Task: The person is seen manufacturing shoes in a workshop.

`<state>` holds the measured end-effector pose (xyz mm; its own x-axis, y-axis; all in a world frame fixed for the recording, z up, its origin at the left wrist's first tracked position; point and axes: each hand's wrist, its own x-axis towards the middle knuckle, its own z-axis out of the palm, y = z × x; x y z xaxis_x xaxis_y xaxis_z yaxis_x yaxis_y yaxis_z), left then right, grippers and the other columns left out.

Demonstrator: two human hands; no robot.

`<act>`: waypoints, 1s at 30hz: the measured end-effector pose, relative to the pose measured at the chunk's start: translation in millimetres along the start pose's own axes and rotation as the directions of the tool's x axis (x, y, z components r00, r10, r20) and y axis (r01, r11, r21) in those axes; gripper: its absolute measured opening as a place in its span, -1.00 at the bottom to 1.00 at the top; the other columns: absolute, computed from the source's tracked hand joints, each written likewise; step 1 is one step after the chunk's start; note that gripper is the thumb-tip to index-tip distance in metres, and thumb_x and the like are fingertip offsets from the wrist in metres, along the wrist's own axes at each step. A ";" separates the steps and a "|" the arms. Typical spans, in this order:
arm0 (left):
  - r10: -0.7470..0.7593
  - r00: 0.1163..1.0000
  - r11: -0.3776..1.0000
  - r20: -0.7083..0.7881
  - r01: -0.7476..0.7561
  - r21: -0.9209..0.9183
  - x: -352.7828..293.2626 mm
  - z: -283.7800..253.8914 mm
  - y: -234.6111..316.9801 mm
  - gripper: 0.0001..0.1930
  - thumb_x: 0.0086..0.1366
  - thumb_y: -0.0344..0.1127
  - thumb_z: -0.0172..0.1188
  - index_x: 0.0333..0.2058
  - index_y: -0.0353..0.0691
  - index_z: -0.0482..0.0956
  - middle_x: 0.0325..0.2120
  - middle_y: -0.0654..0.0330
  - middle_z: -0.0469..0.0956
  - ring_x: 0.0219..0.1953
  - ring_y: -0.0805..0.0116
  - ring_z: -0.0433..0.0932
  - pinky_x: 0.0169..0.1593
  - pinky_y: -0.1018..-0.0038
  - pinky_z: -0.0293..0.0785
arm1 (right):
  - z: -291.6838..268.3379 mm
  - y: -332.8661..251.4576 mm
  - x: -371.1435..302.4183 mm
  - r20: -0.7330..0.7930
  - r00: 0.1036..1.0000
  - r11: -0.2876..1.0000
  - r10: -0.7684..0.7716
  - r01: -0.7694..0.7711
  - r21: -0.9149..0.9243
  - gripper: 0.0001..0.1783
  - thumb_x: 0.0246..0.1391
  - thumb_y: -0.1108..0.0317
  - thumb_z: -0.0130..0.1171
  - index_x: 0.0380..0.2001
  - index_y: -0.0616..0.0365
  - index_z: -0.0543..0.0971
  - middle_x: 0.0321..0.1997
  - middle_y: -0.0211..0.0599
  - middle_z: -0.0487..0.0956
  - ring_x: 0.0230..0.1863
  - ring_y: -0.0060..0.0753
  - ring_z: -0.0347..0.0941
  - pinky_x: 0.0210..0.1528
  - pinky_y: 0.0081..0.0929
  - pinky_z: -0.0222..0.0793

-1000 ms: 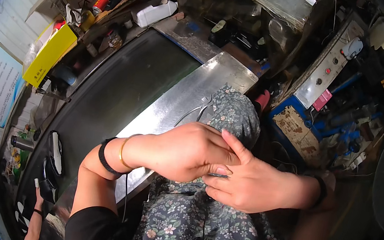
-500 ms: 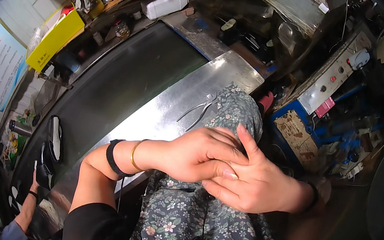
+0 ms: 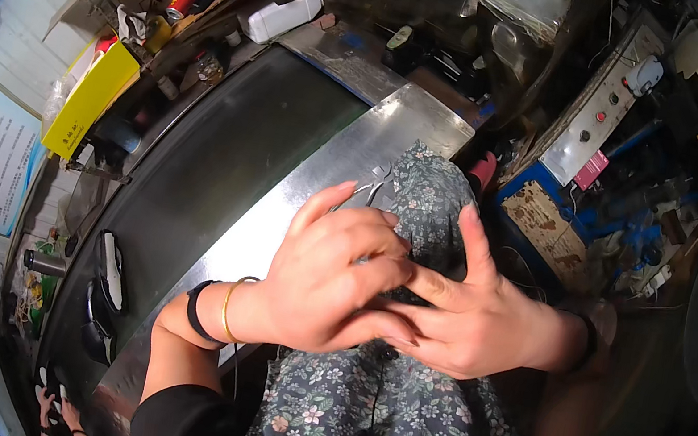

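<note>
In front of my floral apron (image 3: pixel 320 412) my two hands meet. My left hand (image 3: pixel 335 279) has its thumb and forefinger closed round the fingers of my right hand, with its little finger raised away. My right hand (image 3: pixel 482 324) is stretched out, thumb pointing up and fingers toward the left. No tool shows in either hand. Just beyond them, metal pliers (image 3: pixel 379 185) lie on the shiny metal ledge (image 3: pixel 310 176), their handles partly hidden behind my left hand.
A dark belt (image 3: pixel 233 147) runs along the ledge, carrying black-and-white shoe-like items (image 3: pixel 111 273). Another person's hands (image 3: pixel 69 415) are at the lower left. A yellow box (image 3: pixel 92 98) and white jug (image 3: pixel 281 18) stand beyond the belt. A control panel (image 3: pixel 594 119) is at right.
My left hand has loosened and spread, its little finger lifting, and its grip has shifted along the right fingers. The black-and-white items sit slightly differently in view. Both of the other person's hands now show.
</note>
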<state>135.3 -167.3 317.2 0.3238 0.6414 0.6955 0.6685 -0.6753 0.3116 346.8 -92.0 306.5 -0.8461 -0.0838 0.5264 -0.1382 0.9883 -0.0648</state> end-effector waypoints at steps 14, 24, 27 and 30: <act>0.167 0.974 0.946 0.156 -0.114 -0.303 6.3 16.7 -13.1 -0.54 -0.03 -0.33 0.30 -0.10 -0.40 0.59 -0.39 0.10 0.57 -0.34 0.12 0.59 -0.21 0.26 0.51 | -13.1 4.0 6.3 0.043 0.999 1.000 -0.008 0.008 0.002 -0.79 0.07 0.19 0.23 -0.52 0.07 0.58 -0.38 -0.28 0.58 0.37 0.29 0.25 0.25 0.83 -0.41; 0.164 0.981 0.963 0.105 -0.136 -0.233 12.4 17.8 -6.9 -0.71 0.19 -0.17 0.32 -0.39 -0.33 0.59 -0.61 0.16 0.47 -0.63 0.22 0.42 -0.49 0.35 0.31 | -0.1 2.8 3.0 -0.135 0.989 0.925 0.065 -0.009 0.381 -0.90 -0.03 0.39 0.26 -0.50 0.12 0.54 -0.40 -0.36 0.43 -0.29 -0.20 0.49 -0.17 -0.31 0.46; 0.027 0.965 0.930 0.261 0.071 -0.360 17.4 22.8 -12.0 -0.75 0.22 -0.22 0.28 -0.32 -0.34 0.59 -0.54 0.11 0.51 -0.57 0.13 0.46 -0.44 0.32 0.34 | 1.3 5.9 -3.6 -0.047 0.993 0.919 0.105 -0.079 0.386 -0.91 -0.02 0.37 0.24 -0.50 0.11 0.54 -0.41 -0.37 0.44 -0.28 -0.21 0.49 -0.15 -0.29 0.47; 0.045 0.979 0.895 0.197 0.048 -0.444 21.3 31.3 -14.9 -0.78 0.28 -0.28 0.23 -0.23 -0.34 0.56 -0.48 0.02 0.53 -0.51 0.11 0.50 -0.39 0.35 0.36 | 0.9 13.4 -10.0 -0.010 0.995 0.989 0.095 -0.093 0.118 -0.91 0.00 0.34 0.22 -0.46 0.11 0.58 -0.41 -0.38 0.45 -0.31 -0.26 0.45 -0.10 -0.27 0.46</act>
<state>153.2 -132.1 307.1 0.4790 0.6697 0.5675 0.3164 -0.7348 0.6000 352.9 -78.1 299.6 -0.8500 0.0114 0.5267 -0.1188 0.9699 -0.2127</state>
